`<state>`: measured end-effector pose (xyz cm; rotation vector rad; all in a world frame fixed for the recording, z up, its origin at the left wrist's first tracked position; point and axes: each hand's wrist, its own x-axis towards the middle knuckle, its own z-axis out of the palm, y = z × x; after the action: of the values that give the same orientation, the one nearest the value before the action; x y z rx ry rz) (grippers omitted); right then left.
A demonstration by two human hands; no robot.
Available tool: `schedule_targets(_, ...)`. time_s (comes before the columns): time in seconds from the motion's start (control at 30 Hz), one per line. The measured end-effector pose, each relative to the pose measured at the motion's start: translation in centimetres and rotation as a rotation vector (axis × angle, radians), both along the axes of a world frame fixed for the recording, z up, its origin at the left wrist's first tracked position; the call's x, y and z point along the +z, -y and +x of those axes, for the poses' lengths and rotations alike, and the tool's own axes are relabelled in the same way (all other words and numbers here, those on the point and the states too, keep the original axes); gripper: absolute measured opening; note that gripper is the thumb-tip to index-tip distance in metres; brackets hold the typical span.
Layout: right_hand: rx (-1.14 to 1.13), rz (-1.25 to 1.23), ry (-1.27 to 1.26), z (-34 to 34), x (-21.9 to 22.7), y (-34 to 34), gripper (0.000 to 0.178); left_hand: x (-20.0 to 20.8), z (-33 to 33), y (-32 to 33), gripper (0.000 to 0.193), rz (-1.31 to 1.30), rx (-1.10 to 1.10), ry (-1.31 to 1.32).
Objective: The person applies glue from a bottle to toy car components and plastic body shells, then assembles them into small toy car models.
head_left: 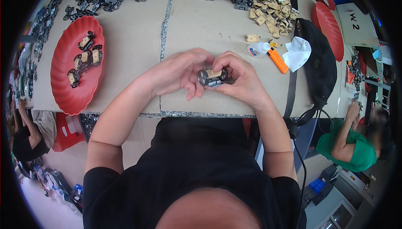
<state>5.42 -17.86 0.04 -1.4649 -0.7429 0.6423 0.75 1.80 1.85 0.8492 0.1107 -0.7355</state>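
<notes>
The right hand (247,80) pinches a small wheeled thing (214,74), and the left hand (181,72), fingers loosely spread, is just left.

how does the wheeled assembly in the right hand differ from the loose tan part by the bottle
The wheeled assembly has dark wheels; the loose tan part shows none. The wheeled assembly is gripped by the right hand; the tan part lies on the worktable. Both show tan.
</notes>
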Motion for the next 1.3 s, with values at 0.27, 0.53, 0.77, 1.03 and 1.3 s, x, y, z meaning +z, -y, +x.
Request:
schedule_targets(0.27,-0.111,-0.167,0.014,-0.1,0.7,-0.1,0.029,-0.1,-0.7,-0.3,0.035,0.904,0.108,0.981)
schedule_targets(0.53,-0.018,-0.225,0.079,0.1,0.7,0.0,0.025,-0.8,-0.8,0.0,0.026,0.880,0.101,1.111)
schedule_targets(0.77,0.016,-0.201,0.094,0.0,0.9,-0.1,0.025,-0.8,-0.9,0.0,0.024,0.898,0.103,1.003)
schedule_targets(1.03,-0.001,-0.128,0.069,-0.1,0.5,0.1,0.025,-1.2,-0.9,0.3,0.023,0.795,0.129,0.982)
schedule_targets(1.3,-0.132,-0.161,0.062,-0.6,1.6,-0.6,0.035,0.9,-1.7,-1.3,0.024,1.073,0.294,0.930)
